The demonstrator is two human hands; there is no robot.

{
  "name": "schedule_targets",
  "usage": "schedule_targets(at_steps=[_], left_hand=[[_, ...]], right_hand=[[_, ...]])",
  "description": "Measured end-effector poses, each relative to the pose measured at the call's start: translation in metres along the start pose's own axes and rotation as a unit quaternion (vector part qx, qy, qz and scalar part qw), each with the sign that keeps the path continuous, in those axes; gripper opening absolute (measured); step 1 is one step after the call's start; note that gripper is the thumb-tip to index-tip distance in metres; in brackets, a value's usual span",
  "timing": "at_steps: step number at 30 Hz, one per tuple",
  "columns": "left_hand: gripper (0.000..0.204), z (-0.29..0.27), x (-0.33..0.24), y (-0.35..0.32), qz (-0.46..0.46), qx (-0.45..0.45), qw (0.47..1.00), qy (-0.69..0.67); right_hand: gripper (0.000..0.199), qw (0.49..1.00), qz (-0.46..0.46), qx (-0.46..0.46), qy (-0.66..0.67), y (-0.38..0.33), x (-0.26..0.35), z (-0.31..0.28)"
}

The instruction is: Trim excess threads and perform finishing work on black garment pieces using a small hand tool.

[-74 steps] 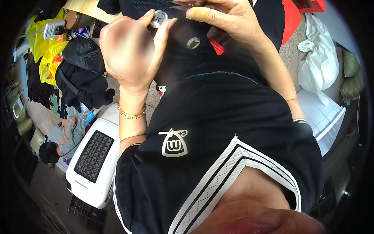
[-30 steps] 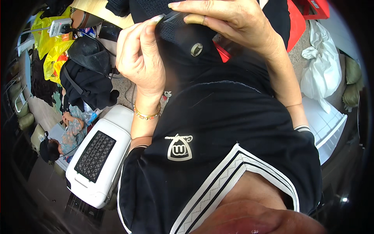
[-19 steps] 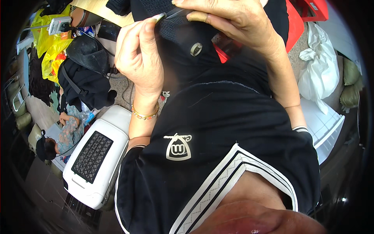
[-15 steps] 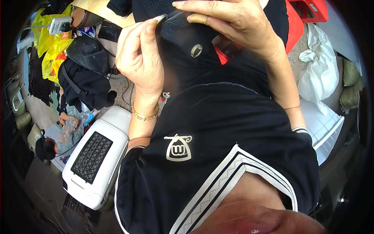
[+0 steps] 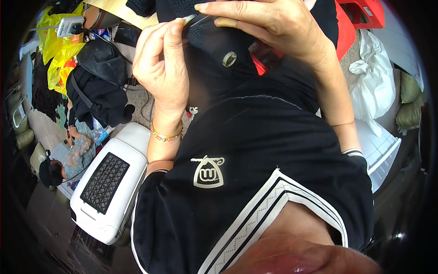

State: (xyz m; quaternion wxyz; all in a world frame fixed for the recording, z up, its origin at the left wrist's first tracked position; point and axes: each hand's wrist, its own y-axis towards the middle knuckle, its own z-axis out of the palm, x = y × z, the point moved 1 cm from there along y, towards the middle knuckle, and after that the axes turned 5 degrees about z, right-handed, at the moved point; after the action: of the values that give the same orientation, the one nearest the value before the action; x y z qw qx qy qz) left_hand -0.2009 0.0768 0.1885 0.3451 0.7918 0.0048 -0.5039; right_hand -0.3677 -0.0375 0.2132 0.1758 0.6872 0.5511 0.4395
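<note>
My left hand [image 5: 165, 61] is raised above my lap, with thumb and forefinger pinched together at a small pale tip. From that pinch a thin see-through strip [image 5: 200, 20] runs toward my right hand [image 5: 269, 23], which reaches in from the right. The forefinger and a finger wrapped in beige lie on either side of the strip's far end, and their exact hold on it is partly hidden. Below the hands, a small roll of tape [image 5: 229, 59] rests on the dark cloth over my lap.
A white case with a black mesh panel [image 5: 105, 182] stands at my left, near a black bag [image 5: 102, 68], yellow plastic bags [image 5: 59, 68] and a power strip [image 5: 70, 27]. Another person [image 5: 75, 157] sits beyond. At right are a red stool [image 5: 360, 11] and white bag [image 5: 372, 82].
Both hands have shifted slightly to the left. The strip between them now looks narrower, more edge-on. The roll of tape stays on my lap.
</note>
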Motion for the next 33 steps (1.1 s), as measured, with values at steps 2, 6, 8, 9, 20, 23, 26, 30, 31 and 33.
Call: schedule_targets(at_steps=[2, 6, 8, 9, 20, 23, 26, 30, 31, 33], left_hand=[[0.01, 0.0, 0.003, 0.0, 0.03, -0.002, 1.0, 0.004], [0.009, 0.0, 0.003, 0.006, 0.057, 0.004, 0.998, 0.037], [0.008, -0.001, 0.002, 0.014, 0.08, -0.004, 0.995, 0.06], [0.008, -0.001, 0.003, 0.022, 0.108, -0.016, 0.992, 0.058], [0.014, -0.012, 0.055, 0.106, 0.138, 0.011, 0.989, 0.059], [0.015, 0.006, 0.078, 0.104, 0.179, -0.002, 0.979, 0.096], [0.013, -0.001, 0.069, 0.097, 0.137, 0.012, 0.987, 0.083], [0.008, -0.004, 0.037, 0.081, 0.17, -0.03, 0.98, 0.099], [0.008, -0.007, 0.028, 0.076, 0.195, -0.063, 0.974, 0.096], [0.01, -0.015, 0.009, 0.063, 0.182, -0.038, 0.979, 0.084]], right_hand=[[0.03, 0.997, -0.021, 0.041, -0.056, 0.002, 0.0, -0.003], [0.028, 0.995, -0.039, 0.053, -0.076, -0.001, -0.004, -0.002], [0.03, 1.0, 0.006, -0.007, -0.02, -0.002, -0.004, -0.004], [0.031, 0.999, 0.03, -0.024, 0.001, -0.002, -0.004, -0.006], [0.036, 0.982, 0.14, -0.033, 0.127, -0.011, -0.005, -0.005], [0.036, 0.985, 0.147, -0.009, 0.087, -0.011, -0.002, -0.004], [0.036, 0.99, 0.13, -0.013, 0.061, -0.009, -0.002, -0.004], [0.036, 0.991, 0.126, -0.021, 0.046, -0.006, 0.002, -0.005], [0.036, 0.991, 0.124, -0.021, 0.042, -0.005, 0.002, -0.004], [0.036, 0.991, 0.122, -0.025, 0.038, -0.005, 0.001, -0.003]])
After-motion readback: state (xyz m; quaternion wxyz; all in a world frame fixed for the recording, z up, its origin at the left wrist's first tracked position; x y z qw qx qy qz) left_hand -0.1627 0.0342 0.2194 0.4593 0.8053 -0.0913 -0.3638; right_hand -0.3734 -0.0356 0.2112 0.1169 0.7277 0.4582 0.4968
